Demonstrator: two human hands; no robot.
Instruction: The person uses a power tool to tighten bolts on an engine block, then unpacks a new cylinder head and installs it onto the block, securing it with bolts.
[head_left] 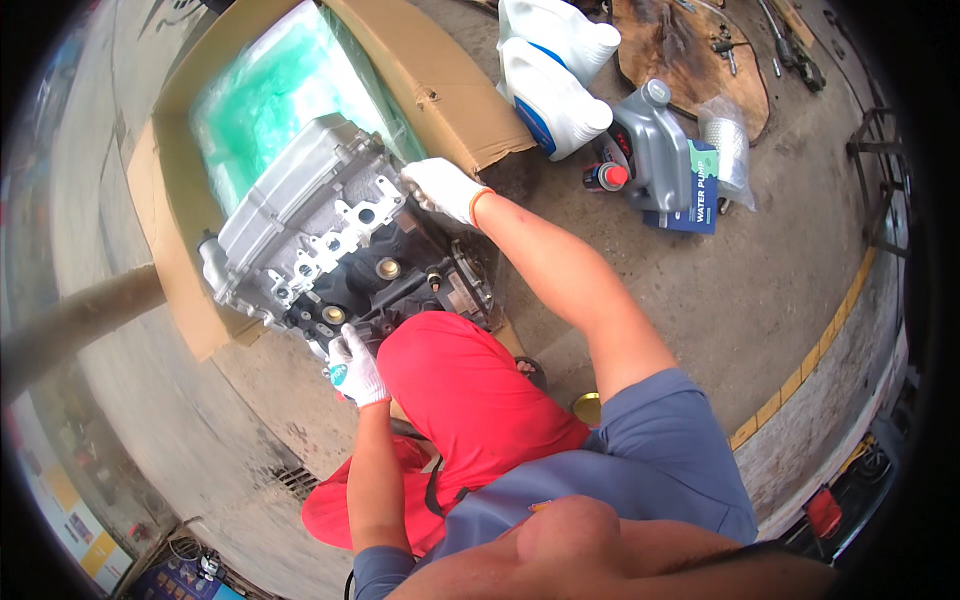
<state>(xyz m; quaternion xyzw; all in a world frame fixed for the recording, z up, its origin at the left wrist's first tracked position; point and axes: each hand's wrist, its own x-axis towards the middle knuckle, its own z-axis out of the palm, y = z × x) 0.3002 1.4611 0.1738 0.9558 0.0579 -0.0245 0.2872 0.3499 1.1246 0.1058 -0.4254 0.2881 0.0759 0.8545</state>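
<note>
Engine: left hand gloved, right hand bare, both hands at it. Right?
Not quite: the right hand isn't bare; it wears a white glove with an orange cuff, as the head view shows. The left hand is gloved, and both are at the engine.

White jugs [548, 92] sit at the upper centre, beside a grey jug [657, 145], a red-capped can [603, 178], a blue-and-green box [697, 195] and a plastic-wrapped cylinder [727, 148]. A wooden slab [660, 45] lies upper right; a floor grate [296, 482] shows lower left.
</note>
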